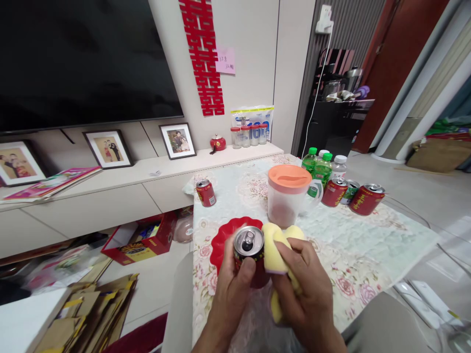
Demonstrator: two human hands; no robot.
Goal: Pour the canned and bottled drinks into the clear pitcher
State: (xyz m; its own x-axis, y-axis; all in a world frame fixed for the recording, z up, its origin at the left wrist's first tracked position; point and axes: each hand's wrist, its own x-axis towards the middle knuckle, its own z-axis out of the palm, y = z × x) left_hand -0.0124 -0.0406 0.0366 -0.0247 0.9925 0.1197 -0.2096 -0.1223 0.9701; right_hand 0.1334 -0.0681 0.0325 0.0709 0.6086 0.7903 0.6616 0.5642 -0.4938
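My left hand [233,289] is wrapped round an opened dark red can [249,245], held upright with its top facing me. In my right hand [307,279] is a folded yellow cloth [275,250], which touches the can's right side. Behind the can lies a red scalloped plate [221,240], partly covered by the can and my left hand. A clear pitcher with an orange lid [289,179] stands just beyond the cloth.
A floral cloth covers the table [349,255]. One red can [206,192] stands at its far left. More cans [368,198] and green-capped bottles [323,169] are grouped at the right. Picture frames [177,141] line the white cabinet behind. Flattened cardboard [84,314] lies at lower left.
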